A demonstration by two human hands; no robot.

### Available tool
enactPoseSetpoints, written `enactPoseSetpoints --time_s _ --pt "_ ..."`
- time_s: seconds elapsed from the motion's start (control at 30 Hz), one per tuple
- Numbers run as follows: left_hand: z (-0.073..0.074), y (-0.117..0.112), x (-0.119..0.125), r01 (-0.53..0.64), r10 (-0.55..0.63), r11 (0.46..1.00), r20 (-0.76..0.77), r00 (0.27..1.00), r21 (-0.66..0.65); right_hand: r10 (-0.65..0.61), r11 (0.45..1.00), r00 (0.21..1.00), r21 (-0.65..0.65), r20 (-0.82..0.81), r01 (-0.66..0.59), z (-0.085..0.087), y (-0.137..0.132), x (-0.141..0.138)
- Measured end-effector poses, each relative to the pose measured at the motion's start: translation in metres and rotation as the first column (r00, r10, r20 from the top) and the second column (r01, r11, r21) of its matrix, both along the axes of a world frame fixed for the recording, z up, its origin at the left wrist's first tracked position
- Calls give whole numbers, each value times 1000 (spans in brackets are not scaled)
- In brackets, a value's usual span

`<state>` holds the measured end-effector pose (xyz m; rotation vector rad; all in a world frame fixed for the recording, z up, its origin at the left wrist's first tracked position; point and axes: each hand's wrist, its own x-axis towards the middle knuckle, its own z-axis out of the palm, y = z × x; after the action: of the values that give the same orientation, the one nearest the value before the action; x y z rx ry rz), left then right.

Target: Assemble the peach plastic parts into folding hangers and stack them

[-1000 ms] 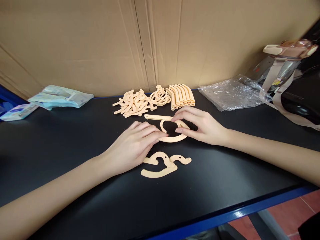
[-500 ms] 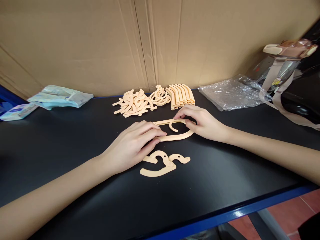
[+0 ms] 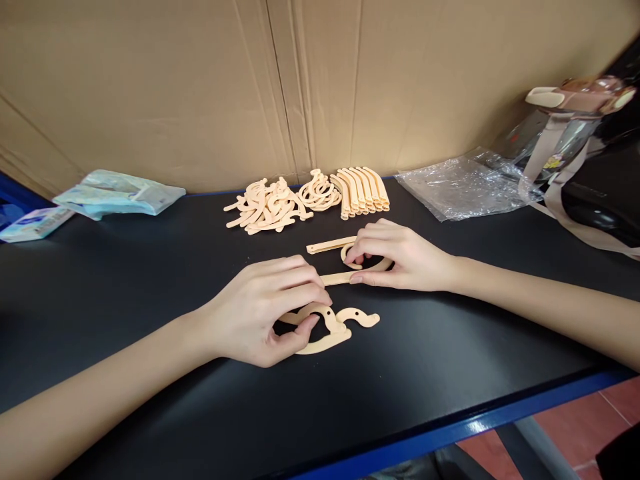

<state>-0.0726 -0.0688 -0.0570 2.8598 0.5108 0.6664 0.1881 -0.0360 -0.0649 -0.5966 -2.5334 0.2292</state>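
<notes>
On the black tabletop my left hand curls over a flat peach plastic hook piece, thumb and fingers pinching its left end. My right hand rests just beyond it, fingers closed on another peach curved piece made of a straight bar and a hook. Both pieces lie on the table. Further back sit a loose heap of similar curved pieces, a small stack of ring-shaped ones and a neat row of curved bars.
A cardboard wall stands behind the table. Pale blue packets lie at the back left, a crumpled clear plastic bag and a bottle with a strap at the back right. The blue table edge runs along the near right.
My left hand has let go of the far piece and come back toward me onto the nearer hook piece. My right hand has turned and drawn the far piece slightly closer.
</notes>
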Motion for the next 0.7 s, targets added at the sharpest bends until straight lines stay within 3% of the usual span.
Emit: enactPoseSetpoints --time_s 0.23,0.47,0.6,0.7 --pt "-1 1 2 -2 1 1000 26 1000 12 37 999 999 2 18 -37 -2 1 0" --pt "-1 2 2 -47 52 987 -30 998 155 49 997 999 -61 -20 -50 -2 -3 1" --pt "-2 2 2 -159 163 969 -9 987 190 29 998 1000 -53 11 -28 -2 -3 0" --pt "-1 2 2 -363 370 910 0 929 200 41 998 998 -56 47 -38 -1 -2 0"
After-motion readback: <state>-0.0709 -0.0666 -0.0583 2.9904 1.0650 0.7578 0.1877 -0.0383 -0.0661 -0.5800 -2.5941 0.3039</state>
